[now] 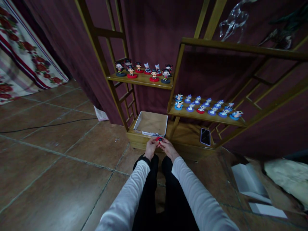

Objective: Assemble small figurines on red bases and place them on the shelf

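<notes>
Both my hands meet low in front of the wooden shelf unit, pinching one small figurine [159, 139] with a red base and a dark top. My left hand [151, 146] grips it from the left, and my right hand [168, 148] from the right; fingers cover much of it. Just beyond them, an open shallow cardboard box [139, 123] rests on the lowest board. On the upper left shelf [144, 79] stand several figurines [154, 75] on red and dark bases. The right shelf [207, 119] carries two rows of blue and purple figurines [190, 106], one with a red base.
A phone [205, 137] lies on the lowest board at right. Above, a glass horse [234, 21] stands on the top shelf. White box pieces [250, 181] and a pale cloth bundle [287, 179] lie on the floor at right. A black cable [48, 126] crosses the tiles at left.
</notes>
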A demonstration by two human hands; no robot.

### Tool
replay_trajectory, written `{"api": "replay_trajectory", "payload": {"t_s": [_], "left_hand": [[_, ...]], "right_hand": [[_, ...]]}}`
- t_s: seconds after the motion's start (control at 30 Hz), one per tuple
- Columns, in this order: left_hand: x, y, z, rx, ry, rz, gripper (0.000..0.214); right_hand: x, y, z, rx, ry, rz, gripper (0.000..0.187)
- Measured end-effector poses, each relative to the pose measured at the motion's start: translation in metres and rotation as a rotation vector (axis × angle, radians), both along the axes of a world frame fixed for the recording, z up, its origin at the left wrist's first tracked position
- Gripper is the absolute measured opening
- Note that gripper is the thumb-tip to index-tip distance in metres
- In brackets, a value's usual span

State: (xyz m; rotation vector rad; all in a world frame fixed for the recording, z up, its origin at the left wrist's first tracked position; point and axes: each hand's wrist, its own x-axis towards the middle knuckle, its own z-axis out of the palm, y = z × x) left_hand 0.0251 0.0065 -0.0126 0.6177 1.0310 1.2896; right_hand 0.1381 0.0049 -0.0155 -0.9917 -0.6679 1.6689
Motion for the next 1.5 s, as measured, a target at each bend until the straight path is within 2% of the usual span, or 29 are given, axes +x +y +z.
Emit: {"api": "replay_trajectory", "payload": {"t_s": [0.37, 0.63, 1.0, 1.23, 1.5], "left_hand": [[-0.008, -0.007, 0.015, 0.055, -0.083, -0.079, 0.042], [-0.01, -0.013, 0.017, 0.093, -0.163, -0.164, 0.039], [-0.001, -0.009, 0.013, -0.02, -0.102, -0.154, 0.033], [0.001, -0.006, 0.007, -0.015, -0.058, -0.209, 0.032], [0.005, 0.0, -0.004, -0.055, -0.001, -0.137, 0.025]], "right_hand": [[0.001, -0.011, 0.027, 0.189, 0.022, -0.016, 0.045], [0.006, -0.018, 0.032, 0.205, -0.029, -0.024, 0.037], [0.021, -0.018, 0.019, 0.149, -0.208, -0.024, 0.041], [0.02, -0.016, 0.02, 0.142, -0.21, -0.048, 0.041], [0.016, -0.012, 0.01, 0.087, -0.172, -0.021, 0.034]]}}
